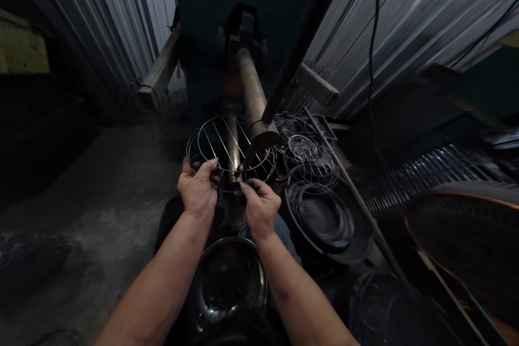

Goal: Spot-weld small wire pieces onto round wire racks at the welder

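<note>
- Left hand (197, 186) and right hand (260, 204) both pinch the wire rack (221, 137) along its near side.
- Rack: just beyond them, at the lower bar's (232, 143) near end, crosswires slanting away leftward.
- Right fingertips: nearer the tip.

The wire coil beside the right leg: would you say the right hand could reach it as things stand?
Probably yes: the wire coil lies close, its near side uncovered, though the right hand is pinching the round wire grill.

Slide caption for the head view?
Left hand holds a round wire rack, right hand at its near side, wire coil alongside.
</note>
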Demonstrator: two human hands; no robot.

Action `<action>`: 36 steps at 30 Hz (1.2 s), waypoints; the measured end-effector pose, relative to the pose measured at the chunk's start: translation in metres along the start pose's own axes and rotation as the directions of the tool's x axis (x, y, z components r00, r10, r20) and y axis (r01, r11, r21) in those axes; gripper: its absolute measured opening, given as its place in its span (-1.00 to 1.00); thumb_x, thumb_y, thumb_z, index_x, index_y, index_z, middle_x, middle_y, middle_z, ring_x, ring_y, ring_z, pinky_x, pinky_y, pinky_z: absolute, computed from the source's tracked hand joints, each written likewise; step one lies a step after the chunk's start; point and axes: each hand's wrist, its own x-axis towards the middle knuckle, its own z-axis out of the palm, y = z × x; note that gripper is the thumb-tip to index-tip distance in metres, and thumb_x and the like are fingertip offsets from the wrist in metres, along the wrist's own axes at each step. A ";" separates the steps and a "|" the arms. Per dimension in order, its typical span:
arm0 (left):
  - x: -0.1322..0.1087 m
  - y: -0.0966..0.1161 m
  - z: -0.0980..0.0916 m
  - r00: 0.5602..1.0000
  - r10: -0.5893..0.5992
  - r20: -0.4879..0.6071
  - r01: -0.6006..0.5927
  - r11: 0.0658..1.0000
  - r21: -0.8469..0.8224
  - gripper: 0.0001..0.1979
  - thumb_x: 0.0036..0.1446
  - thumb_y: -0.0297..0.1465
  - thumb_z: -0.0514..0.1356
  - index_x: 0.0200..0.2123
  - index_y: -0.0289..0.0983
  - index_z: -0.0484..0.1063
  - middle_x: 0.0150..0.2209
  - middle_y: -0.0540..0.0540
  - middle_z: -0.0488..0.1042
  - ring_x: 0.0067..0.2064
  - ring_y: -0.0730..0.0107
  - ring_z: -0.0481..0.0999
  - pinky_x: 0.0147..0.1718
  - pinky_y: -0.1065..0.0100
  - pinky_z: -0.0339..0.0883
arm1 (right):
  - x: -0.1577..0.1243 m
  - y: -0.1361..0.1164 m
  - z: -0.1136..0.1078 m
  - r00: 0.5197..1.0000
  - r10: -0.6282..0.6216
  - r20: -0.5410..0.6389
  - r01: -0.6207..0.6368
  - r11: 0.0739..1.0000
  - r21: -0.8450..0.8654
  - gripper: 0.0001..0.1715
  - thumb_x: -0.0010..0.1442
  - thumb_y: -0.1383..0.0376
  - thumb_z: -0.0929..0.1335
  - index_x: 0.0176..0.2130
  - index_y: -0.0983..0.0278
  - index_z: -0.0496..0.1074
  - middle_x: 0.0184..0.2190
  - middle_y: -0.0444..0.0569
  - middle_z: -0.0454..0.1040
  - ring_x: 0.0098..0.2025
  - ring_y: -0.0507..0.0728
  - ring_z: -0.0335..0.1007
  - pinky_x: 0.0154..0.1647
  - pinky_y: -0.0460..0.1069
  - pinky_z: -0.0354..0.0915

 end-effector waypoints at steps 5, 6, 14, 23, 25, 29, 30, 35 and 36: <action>-0.004 0.007 -0.002 1.000 -0.024 -0.005 0.024 0.998 0.062 -0.52 -0.34 -0.42 0.43 -0.28 -0.25 0.33 -0.45 0.08 0.32 -0.50 0.54 0.33 -0.56 0.47 0.18 | -0.002 -0.003 -0.008 0.997 -0.056 0.054 0.060 0.996 -0.072 -0.80 0.05 0.19 0.45 -0.42 0.30 0.53 -0.57 -0.14 0.47 -0.53 0.04 0.39 -0.45 -0.06 0.36; 0.000 0.009 -0.003 0.999 -0.026 -0.021 0.027 0.996 0.088 -0.47 -0.34 -0.42 0.43 -0.22 -0.24 0.35 -0.43 0.08 0.33 -0.50 0.55 0.32 -0.56 0.47 0.17 | -0.003 -0.006 -0.012 0.991 -0.113 0.070 0.121 0.986 -0.115 -0.81 0.08 0.20 0.44 -0.40 0.29 0.54 -0.54 -0.13 0.48 -0.49 0.05 0.41 -0.41 -0.06 0.37; 0.057 0.025 -0.009 0.993 -0.079 0.083 0.052 0.956 0.287 -0.27 -0.42 -0.52 0.41 -0.04 -0.29 0.37 -0.40 -0.01 0.42 -0.45 0.43 0.41 -0.51 0.39 0.29 | -0.021 -0.022 -0.025 0.912 -0.308 0.272 0.382 0.879 -0.287 -0.71 0.20 0.25 0.36 -0.06 0.19 0.51 -0.39 -0.12 0.52 -0.41 0.06 0.45 -0.30 -0.03 0.43; 0.008 0.016 -0.020 0.996 0.087 0.009 -0.087 0.992 0.092 -0.48 -0.41 -0.47 0.40 -0.29 -0.26 0.31 -0.44 0.11 0.28 -0.56 0.58 0.29 -0.62 0.48 0.15 | -0.019 -0.016 -0.015 0.915 -0.296 0.273 0.379 0.863 -0.333 -0.80 0.17 0.23 0.38 -0.23 0.21 0.60 -0.41 -0.08 0.53 -0.45 0.06 0.44 -0.38 -0.04 0.40; -0.001 0.018 -0.017 0.996 0.089 0.011 -0.089 0.992 0.090 -0.48 -0.42 -0.47 0.41 -0.29 -0.26 0.31 -0.43 0.12 0.26 -0.56 0.61 0.29 -0.62 0.49 0.16 | -0.016 -0.017 -0.015 0.934 -0.244 0.261 0.336 0.848 -0.410 -0.83 0.13 0.25 0.39 -0.30 0.22 0.61 -0.44 -0.08 0.54 -0.46 0.08 0.44 -0.39 -0.04 0.39; -0.005 0.019 -0.011 0.996 0.083 0.021 -0.085 0.992 0.094 -0.48 -0.41 -0.47 0.41 -0.29 -0.26 0.31 -0.41 0.11 0.24 -0.55 0.60 0.30 -0.63 0.48 0.17 | -0.010 -0.020 -0.011 0.976 -0.138 0.166 0.193 0.904 -0.382 -0.79 0.10 0.23 0.38 -0.30 0.26 0.59 -0.42 -0.05 0.58 -0.50 0.08 0.45 -0.47 -0.05 0.37; -0.004 0.018 -0.010 0.996 0.085 0.018 -0.086 0.992 0.094 -0.49 -0.41 -0.47 0.41 -0.30 -0.26 0.31 -0.41 0.11 0.24 -0.55 0.60 0.30 -0.63 0.47 0.17 | -0.008 -0.022 -0.010 0.984 -0.104 0.147 0.150 0.926 -0.347 -0.78 0.08 0.22 0.39 -0.30 0.27 0.59 -0.42 -0.06 0.58 -0.53 0.07 0.45 -0.50 -0.06 0.36; 0.005 0.017 -0.007 0.993 0.113 0.011 -0.114 0.988 0.108 -0.49 -0.42 -0.46 0.41 -0.32 -0.26 0.29 -0.39 0.11 0.22 -0.55 0.61 0.29 -0.63 0.47 0.18 | -0.003 -0.026 0.000 0.983 0.125 0.138 -0.113 0.989 -0.092 -0.75 -0.04 0.23 0.42 -0.33 0.34 0.54 -0.59 -0.12 0.49 -0.63 0.04 0.39 -0.68 -0.12 0.26; 0.006 0.017 -0.006 0.994 0.112 0.013 -0.113 0.987 0.115 -0.48 -0.43 -0.47 0.41 -0.31 -0.26 0.29 -0.39 0.11 0.22 -0.55 0.61 0.29 -0.64 0.47 0.17 | -0.003 -0.025 0.001 0.978 0.151 0.146 -0.145 0.988 -0.048 -0.75 -0.05 0.23 0.42 -0.35 0.34 0.53 -0.61 -0.12 0.48 -0.64 0.04 0.38 -0.69 -0.13 0.25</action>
